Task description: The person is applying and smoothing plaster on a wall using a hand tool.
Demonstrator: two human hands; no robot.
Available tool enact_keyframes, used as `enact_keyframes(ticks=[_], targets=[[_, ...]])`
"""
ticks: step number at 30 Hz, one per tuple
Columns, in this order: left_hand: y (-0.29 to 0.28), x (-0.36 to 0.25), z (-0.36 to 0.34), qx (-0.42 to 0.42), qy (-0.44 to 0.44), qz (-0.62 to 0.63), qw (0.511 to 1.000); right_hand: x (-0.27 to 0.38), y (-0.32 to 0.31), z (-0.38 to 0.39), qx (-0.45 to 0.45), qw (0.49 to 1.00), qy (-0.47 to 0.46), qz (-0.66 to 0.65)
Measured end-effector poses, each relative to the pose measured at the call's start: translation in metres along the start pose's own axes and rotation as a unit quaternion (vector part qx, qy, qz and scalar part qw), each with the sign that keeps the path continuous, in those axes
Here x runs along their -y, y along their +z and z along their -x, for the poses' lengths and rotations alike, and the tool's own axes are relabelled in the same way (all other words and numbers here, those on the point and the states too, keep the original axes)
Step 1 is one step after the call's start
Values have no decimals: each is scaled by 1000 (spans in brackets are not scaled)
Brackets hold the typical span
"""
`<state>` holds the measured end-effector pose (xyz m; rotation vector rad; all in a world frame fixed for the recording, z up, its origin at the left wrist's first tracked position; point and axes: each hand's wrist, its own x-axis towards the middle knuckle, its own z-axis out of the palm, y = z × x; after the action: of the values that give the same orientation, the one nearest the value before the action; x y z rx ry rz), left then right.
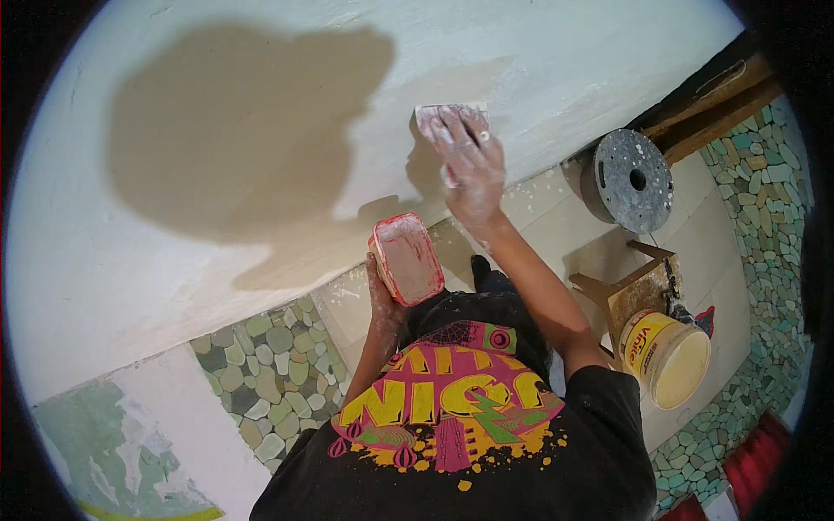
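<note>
My right hand (pixel 465 165), coated in white powder and paste, grips a flat, pale spreading blade (pixel 427 114) against the white wall (pixel 547 82), its fingers over the blade. My left hand (pixel 380 291) holds a red-rimmed rectangular plastic tub (pixel 408 260) of pale greyish paste by its side, below and left of my right hand and close to the wall. Shadows of my head and hands fall on the wall.
A grey round container (pixel 632 156) stands beside the wall at right, near timber boards (pixel 721 113). A small wooden stool (pixel 634 295) and a yellow-labelled bucket (pixel 673 365) sit on beige tiles (pixel 704 252). Pebble mosaic (pixel 261 382) borders the floor. Red cushion-like objects (pixel 751 456) lie bottom right.
</note>
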<state>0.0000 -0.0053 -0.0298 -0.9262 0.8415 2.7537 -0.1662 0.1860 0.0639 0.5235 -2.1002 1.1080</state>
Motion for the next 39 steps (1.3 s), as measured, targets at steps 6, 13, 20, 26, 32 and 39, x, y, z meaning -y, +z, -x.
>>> enact_keyframes(ticks=[6,13,20,26,32,39], targets=[[6,6,-1,15,4,-16,1000,-9,17,41,149,985,-12,81],[17,9,0,39,-6,-11,999,-9,2,7,-3,993,-47,110],[4,11,-4,24,1,-20,1000,-27,24,58,154,976,-59,142],[13,2,1,38,-12,-5,999,-33,-6,40,94,984,-55,142],[14,5,-6,67,-2,1,998,-103,19,58,93,974,-94,182],[13,-2,-2,0,1,-51,999,-99,5,92,155,970,19,185]])
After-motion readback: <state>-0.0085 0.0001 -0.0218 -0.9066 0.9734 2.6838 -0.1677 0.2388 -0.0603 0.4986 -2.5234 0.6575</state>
